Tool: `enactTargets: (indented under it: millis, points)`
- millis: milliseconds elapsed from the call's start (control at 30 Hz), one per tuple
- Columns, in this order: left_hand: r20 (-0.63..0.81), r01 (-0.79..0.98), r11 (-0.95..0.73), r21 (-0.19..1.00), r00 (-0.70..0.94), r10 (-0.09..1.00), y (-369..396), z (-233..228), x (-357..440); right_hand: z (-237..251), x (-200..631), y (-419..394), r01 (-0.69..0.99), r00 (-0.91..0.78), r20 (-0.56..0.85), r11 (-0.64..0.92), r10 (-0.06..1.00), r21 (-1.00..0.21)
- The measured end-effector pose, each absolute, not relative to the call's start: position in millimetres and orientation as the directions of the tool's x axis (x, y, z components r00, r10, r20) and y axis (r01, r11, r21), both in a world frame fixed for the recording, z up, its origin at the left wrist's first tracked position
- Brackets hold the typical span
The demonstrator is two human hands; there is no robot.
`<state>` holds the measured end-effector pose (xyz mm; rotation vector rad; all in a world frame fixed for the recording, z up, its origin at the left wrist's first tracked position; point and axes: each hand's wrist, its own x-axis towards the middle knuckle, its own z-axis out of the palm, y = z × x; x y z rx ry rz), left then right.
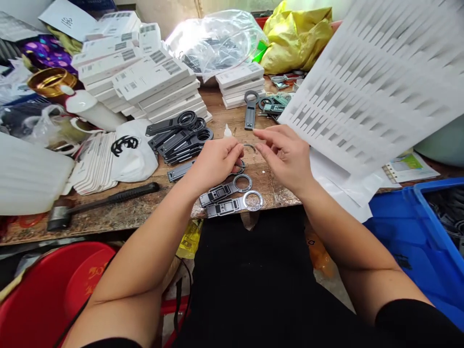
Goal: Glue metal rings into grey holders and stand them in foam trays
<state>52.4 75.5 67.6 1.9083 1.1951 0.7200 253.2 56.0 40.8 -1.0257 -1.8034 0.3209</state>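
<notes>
With your left hand and right hand pinching a thin ring between closed fingers above the near table edge, a slip could drop it into your lap.

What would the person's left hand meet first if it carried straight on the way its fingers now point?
The left hand points right, toward the right hand. It would probably first meet the thin curved piece between the two hands, then the right hand's fingertips, though depth is unclear.
</notes>
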Motion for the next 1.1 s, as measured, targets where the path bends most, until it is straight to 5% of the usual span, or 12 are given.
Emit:
enactTargets:
  millis: [133,333,467,900,1100]
  points:
    - [0.127,0.630,-0.471,0.618,0.511,0.850,88.1,62.1,31.2,37.5,243.8,80.5,0.474,-0.303,0.432,0.528,0.849,-0.705]
    - [0.256,0.721,-0.605,0.338,0.548,0.796,75.0,18.6,8.6,1.0,222.4,99.1,0.462,-0.125,-0.038,0.024,0.991,-0.887]
    - [0.185,0.718,-0.662,0.216,0.636,0.749,58.1,-2.1,0.2,-9.2,215.3,97.9,0.521,-0.119,-0.067,0.005,0.991,-0.854]
    - [0.132,0.751,-0.660,0.012,0.653,0.745,49.2,-3.5,10.4,-14.0,220.5,95.8,0.854,-0.237,0.118,0.265,0.964,-0.448]
    - [0.088,0.758,-0.652,0.016,0.648,0.756,48.9,1.3,14.3,-8.8,225.3,55.2,0.896,-0.443,0.022,0.443,0.896,-0.019]
